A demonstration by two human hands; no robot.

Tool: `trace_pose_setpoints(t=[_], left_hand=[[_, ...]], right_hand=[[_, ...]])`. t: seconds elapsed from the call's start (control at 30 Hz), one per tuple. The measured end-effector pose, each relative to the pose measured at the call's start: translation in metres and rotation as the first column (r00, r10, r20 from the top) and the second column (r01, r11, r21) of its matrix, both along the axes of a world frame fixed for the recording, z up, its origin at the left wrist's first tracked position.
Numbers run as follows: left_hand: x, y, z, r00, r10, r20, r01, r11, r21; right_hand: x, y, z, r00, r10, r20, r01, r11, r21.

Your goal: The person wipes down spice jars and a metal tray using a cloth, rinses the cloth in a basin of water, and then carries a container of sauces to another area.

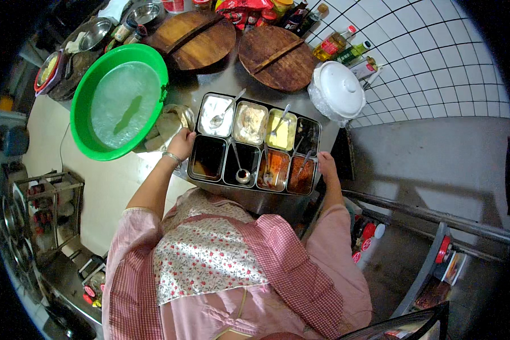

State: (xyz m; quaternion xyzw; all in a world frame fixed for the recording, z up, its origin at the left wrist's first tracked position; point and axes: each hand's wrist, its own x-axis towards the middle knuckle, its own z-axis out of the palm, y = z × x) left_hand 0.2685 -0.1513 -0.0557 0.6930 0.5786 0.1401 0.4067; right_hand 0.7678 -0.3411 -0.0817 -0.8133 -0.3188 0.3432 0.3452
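Note:
Before me is a dark-rimmed condiment tray (pixel 255 190) with several metal compartments in two rows. My left hand (pixel 181 145) grips its left end, and my right hand (pixel 327 164) holds the right end. The far row has a white powder (pixel 208 114), a pale tan seasoning (pixel 250 117), a yellow seasoning (pixel 279 132) and dark contents. Nearer me are dark liquid (pixel 206 159), a compartment with a metal ladle (pixel 242 176), and two with red chili seasoning (pixel 301 172). Spoons stand in several compartments. Whether the tray touches the counter is unclear.
A green plastic basin (pixel 80 108) of cloudy water stands at left, near a clear bowl (pixel 182 112) of pale blocks. Round wooden lids (pixel 195 40) (pixel 276 57) lie behind. A white lidded pot (pixel 338 91) and bottles (pixel 333 44) line the tiled wall.

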Motion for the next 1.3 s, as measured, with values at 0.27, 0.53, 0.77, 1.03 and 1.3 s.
trace_pose_setpoints(t=[0.27,0.53,0.77,1.03,1.3], left_hand=[[-0.002,0.022,-0.015,0.985,-0.17,0.008,0.169,0.986,0.007],[0.003,0.017,-0.01,0.987,-0.159,0.009,0.158,0.987,0.04],[0.003,0.01,-0.006,0.983,-0.173,0.067,0.164,0.979,0.124],[-0.01,-0.013,0.001,0.988,-0.117,0.099,0.1,0.982,0.162],[-0.056,-0.058,0.063,0.992,-0.01,0.126,-0.016,0.979,0.204]], right_hand=[[-0.001,-0.002,0.023,0.98,0.081,-0.184,-0.106,0.986,-0.131],[-0.004,0.002,0.018,0.975,0.202,-0.097,-0.211,0.973,-0.089],[0.001,-0.002,0.014,0.966,0.169,-0.194,-0.171,0.985,0.006],[-0.007,0.007,0.032,0.969,0.247,0.023,-0.248,0.965,0.079],[-0.021,0.029,0.068,0.938,0.324,0.124,-0.34,0.93,0.142]])
